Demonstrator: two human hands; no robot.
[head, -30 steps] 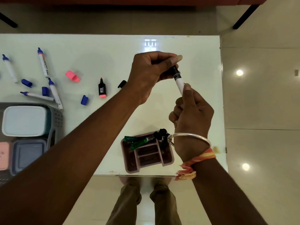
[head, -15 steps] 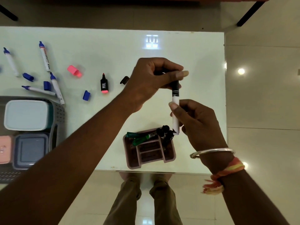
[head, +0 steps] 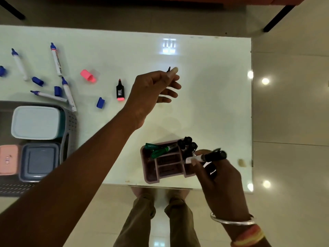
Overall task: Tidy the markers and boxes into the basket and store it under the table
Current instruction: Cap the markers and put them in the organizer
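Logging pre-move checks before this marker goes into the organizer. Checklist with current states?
1. Right hand grips the black marker: ok.
2. Marker's cap on: ok.
3. Marker is over the organizer, beside the upright black markers: ok.
4. Free room in that compartment: cannot tell, the hand covers it.
5. Left hand free: cannot tell, a small dark thing shows at its fingers.
6. Table tidied: not ok. Blue markers, loose blue caps and a highlighter lie outside the basket.
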